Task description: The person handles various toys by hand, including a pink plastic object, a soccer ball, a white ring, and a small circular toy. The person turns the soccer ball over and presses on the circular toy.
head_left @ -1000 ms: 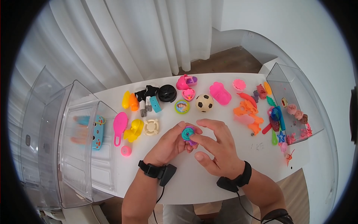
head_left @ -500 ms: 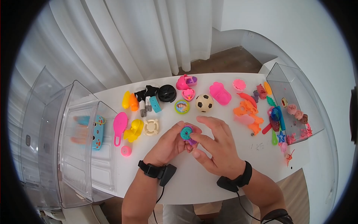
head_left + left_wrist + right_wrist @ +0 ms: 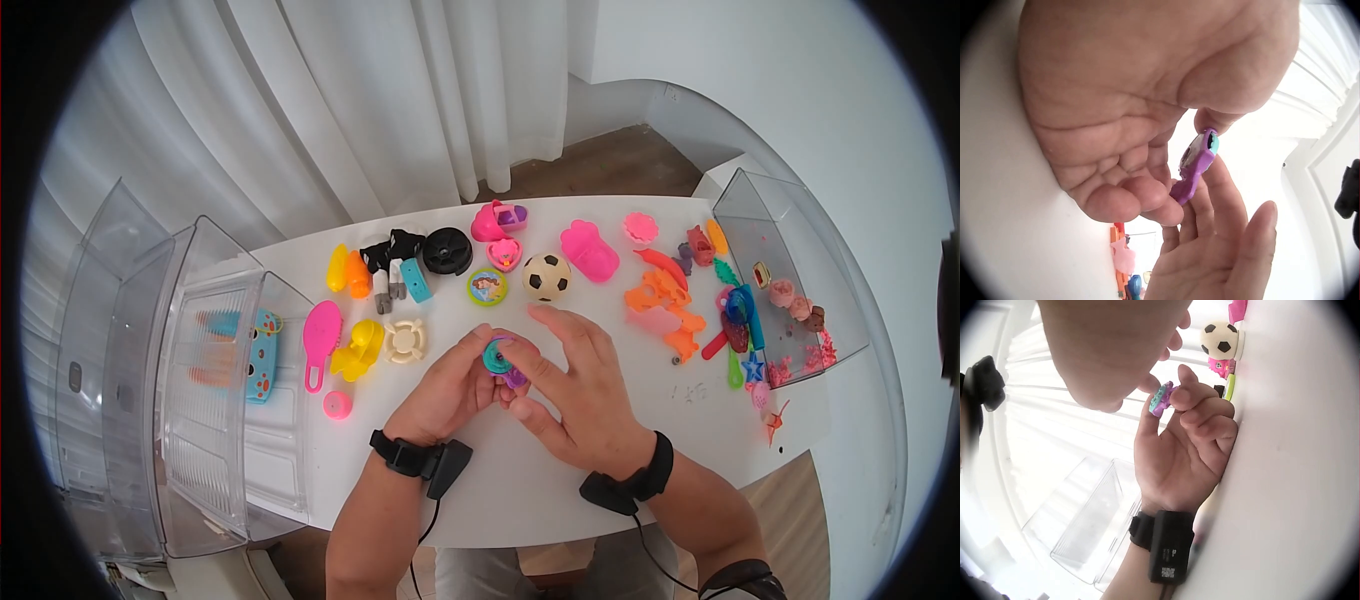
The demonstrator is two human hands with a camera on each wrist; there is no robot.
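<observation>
A small round toy [image 3: 494, 358] with a teal dial-like face and a purple body is pinched in my left hand [image 3: 450, 390], thumb on one side and curled fingers on the other. In the left wrist view the purple toy [image 3: 1194, 167] is seen edge-on, with a whitish patch on its back. My right hand [image 3: 597, 415] comes in from the right, its index finger extended across the teal face and covering part of it. The right thumb stays apart from the toy. Bumpy teal detail shows on the toy [image 3: 1159, 400] in the right wrist view.
Beyond the hands lie a toy soccer ball [image 3: 547, 277], a green-rimmed picture disc [image 3: 487, 287] and a black round piece [image 3: 448, 250]. A pink brush [image 3: 323, 335] and yellow toy [image 3: 359, 352] lie left, near clear plastic bins [image 3: 205, 400]. Orange pieces [image 3: 668, 305] and a clear box [image 3: 790, 190] are right.
The right index finger has slid left over the toy's teal face, covering more of it. The toy has shifted slightly left within the left hand's pinch.
</observation>
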